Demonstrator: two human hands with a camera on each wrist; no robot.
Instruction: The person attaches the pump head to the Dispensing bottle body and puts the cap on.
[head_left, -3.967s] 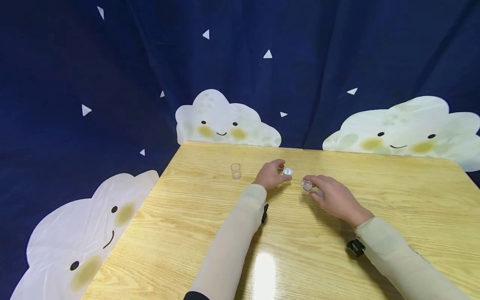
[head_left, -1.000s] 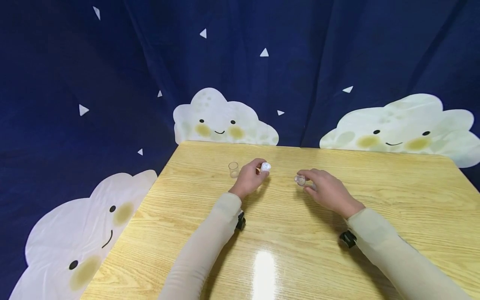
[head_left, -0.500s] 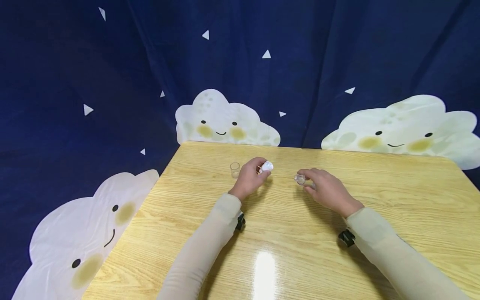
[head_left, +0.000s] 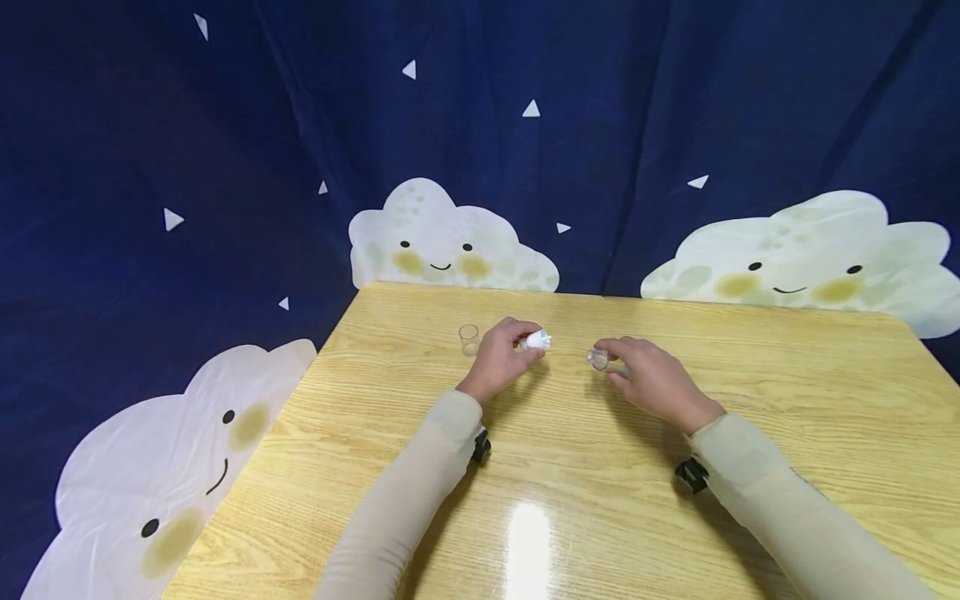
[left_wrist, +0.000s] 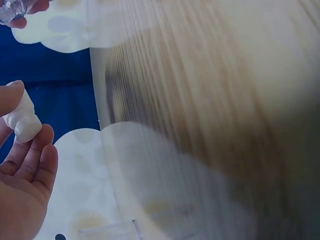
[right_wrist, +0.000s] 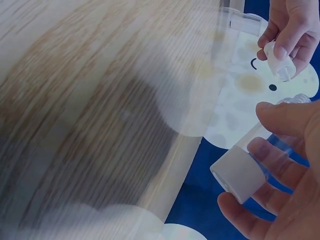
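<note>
My left hand (head_left: 498,360) pinches a small white cap (head_left: 537,340) with a narrower rounded end. In the right wrist view the open end of this cap (right_wrist: 281,64) shows, with a small part inside it. My right hand (head_left: 658,383) holds a small clear bottle (head_left: 598,359) between thumb and fingers, its neck toward the left hand. Screw threads ring the neck, and a white base (right_wrist: 238,173) closes the other end. Cap and bottle are apart, both held above the table. Left of my left hand a clear open cylinder (head_left: 469,340) stands upright.
A light wood table (head_left: 420,433) spreads under both hands. Behind it and at its left hangs a dark blue curtain (head_left: 480,108) with white clouds. Both wrists carry a small black device (head_left: 692,475).
Over four seconds my left hand has moved left with the white cap, away from the bottle. Lately the cap has tipped, its open end swinging to the right. The right hand has shifted slightly left.
</note>
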